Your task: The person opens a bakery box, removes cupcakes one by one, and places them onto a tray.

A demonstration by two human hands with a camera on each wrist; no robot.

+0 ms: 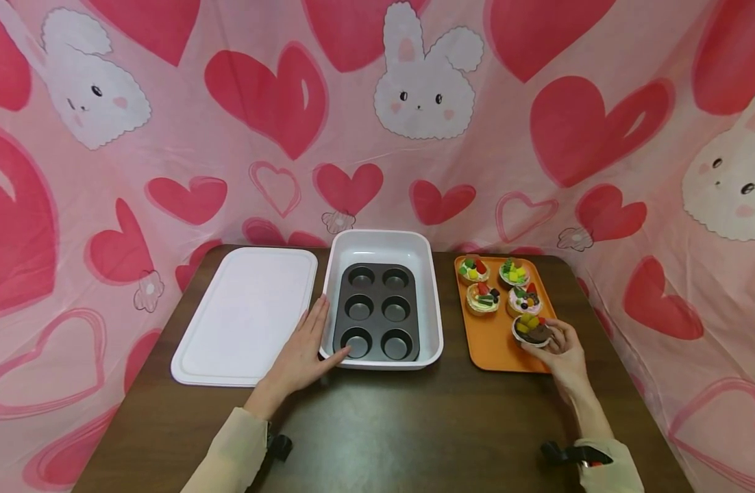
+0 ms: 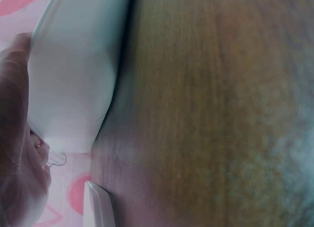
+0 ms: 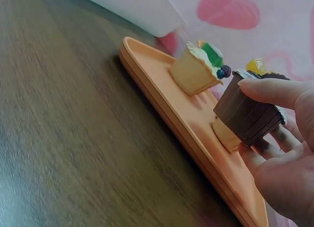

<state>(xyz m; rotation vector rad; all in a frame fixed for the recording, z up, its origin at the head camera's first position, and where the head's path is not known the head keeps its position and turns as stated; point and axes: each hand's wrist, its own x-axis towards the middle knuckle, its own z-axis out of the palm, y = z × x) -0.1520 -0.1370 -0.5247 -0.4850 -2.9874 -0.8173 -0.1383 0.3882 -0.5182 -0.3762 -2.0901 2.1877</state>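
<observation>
My right hand (image 1: 565,352) holds a chocolate cupcake (image 1: 530,330) with yellow fruit on top, thumb on one side and fingers on the other. In the right wrist view its dark brown cup (image 3: 245,109) is over the orange tray (image 3: 162,102). Several other fruit-topped cupcakes stand on that tray, among them one with a green slice and a dark berry (image 3: 196,70). My left hand (image 1: 300,349) rests on the left rim of a white rectangular container (image 1: 436,294), fingers straight, thumb over the front corner. Inside lies a dark muffin pan (image 1: 377,329) whose cups are empty.
A white board (image 1: 242,315) lies at the left of the dark wooden table (image 1: 402,424), beside the container. Behind the table hangs a pink cloth (image 1: 353,89) with hearts and rabbits. Wrist cameras sit on both forearms.
</observation>
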